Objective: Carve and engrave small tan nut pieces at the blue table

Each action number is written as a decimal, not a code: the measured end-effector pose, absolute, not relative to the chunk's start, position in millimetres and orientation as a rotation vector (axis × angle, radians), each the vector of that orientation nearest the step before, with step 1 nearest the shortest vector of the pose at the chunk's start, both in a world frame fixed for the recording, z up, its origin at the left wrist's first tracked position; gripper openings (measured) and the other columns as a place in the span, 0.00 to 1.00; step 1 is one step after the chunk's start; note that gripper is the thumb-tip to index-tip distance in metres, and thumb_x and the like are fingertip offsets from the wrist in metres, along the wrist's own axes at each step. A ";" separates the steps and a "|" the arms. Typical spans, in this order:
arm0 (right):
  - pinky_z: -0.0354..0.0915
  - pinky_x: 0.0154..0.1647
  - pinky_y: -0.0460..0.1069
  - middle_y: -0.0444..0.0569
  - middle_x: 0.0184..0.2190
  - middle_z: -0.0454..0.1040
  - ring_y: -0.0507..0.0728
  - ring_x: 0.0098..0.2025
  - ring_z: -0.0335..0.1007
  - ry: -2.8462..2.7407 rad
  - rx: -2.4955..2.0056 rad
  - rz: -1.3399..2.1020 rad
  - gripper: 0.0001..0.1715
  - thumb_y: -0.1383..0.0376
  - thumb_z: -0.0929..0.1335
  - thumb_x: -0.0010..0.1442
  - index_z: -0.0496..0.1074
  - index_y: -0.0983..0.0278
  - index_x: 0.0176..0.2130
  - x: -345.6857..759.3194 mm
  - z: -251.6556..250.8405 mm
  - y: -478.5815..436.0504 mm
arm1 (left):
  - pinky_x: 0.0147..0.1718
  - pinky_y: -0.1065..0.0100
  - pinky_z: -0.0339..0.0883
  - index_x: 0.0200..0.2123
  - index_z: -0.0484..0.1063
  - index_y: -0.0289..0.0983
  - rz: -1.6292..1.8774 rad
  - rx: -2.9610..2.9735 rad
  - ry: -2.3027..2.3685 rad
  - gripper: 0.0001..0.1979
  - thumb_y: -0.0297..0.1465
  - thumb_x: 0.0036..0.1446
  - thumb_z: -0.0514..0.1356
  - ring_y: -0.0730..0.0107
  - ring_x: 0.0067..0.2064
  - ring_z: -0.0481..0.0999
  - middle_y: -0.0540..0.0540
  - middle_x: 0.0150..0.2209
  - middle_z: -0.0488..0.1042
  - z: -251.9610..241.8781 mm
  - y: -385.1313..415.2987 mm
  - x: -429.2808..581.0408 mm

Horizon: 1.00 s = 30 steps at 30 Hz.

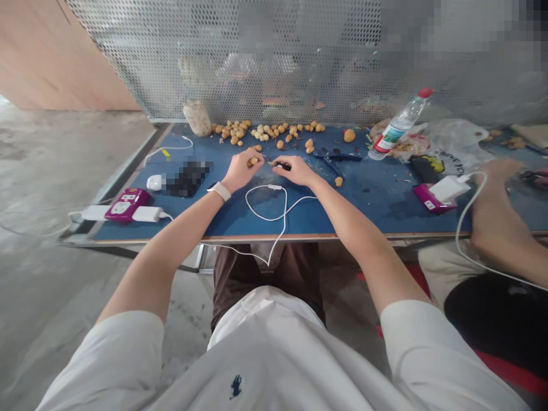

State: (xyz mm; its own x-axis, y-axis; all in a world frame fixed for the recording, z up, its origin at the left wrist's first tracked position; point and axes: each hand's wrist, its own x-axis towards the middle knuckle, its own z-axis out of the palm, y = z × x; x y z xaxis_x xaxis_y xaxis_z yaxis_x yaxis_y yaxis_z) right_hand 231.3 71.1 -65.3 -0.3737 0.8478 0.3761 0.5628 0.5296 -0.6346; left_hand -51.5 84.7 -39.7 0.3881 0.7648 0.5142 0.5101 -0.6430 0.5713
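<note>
My left hand (240, 171) pinches a longan (252, 162) above the blue counter (377, 211); it should be light, thin-shelled, best held gently around its middle. My right hand (296, 170) grips a small dark object (281, 165).

A perforated metal screen (240, 63) rises behind the blue-topped table (377, 211), with a plywood wall (51, 63) left above the concrete floor (64, 160)

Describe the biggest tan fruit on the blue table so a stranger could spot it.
Start at the blue table's far edge, by the perforated metal screen. Follow the row of small tan fruits rightward toward the red-capped plastic water bottle. Just before the bottle lies one tan fruit, clearly bigger than the others and alone.
</note>
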 end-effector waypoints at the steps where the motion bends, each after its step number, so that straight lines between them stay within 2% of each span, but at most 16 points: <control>1: 0.69 0.51 0.58 0.56 0.49 0.93 0.65 0.45 0.81 -2.085 -1.143 0.531 0.36 0.38 0.75 0.76 0.94 0.62 0.62 231.3 -65.4 71.0 | 0.71 0.51 0.83 0.48 0.90 0.39 1.108 2.342 1.104 0.06 0.29 0.73 0.70 0.50 0.59 0.93 0.40 0.55 0.96 -40.0 84.8 -51.5; 10: 0.67 0.50 0.57 0.56 0.46 0.91 0.63 0.43 0.78 -2.095 -1.161 0.533 0.39 0.37 0.74 0.77 0.93 0.65 0.63 231.2 -63.9 70.2 | 0.72 0.50 0.82 0.48 0.88 0.40 1.104 2.414 1.098 0.06 0.29 0.75 0.69 0.50 0.60 0.92 0.40 0.56 0.95 -42.1 86.8 -50.4; 23: 0.70 0.51 0.57 0.57 0.51 0.95 0.66 0.47 0.82 -2.124 -1.234 0.485 0.35 0.39 0.74 0.79 0.94 0.61 0.63 230.4 -61.3 67.6 | 0.70 0.47 0.82 0.45 0.87 0.41 1.038 2.453 1.110 0.06 0.30 0.75 0.67 0.45 0.59 0.91 0.38 0.54 0.93 -35.8 79.9 -47.8; 30: 0.69 0.52 0.58 0.59 0.54 0.95 0.67 0.48 0.83 -2.142 -1.236 0.478 0.36 0.40 0.74 0.78 0.94 0.63 0.64 230.4 -60.8 66.7 | 0.69 0.46 0.81 0.46 0.86 0.40 0.988 2.466 1.093 0.06 0.28 0.76 0.67 0.44 0.58 0.91 0.35 0.55 0.93 -35.2 80.5 -49.3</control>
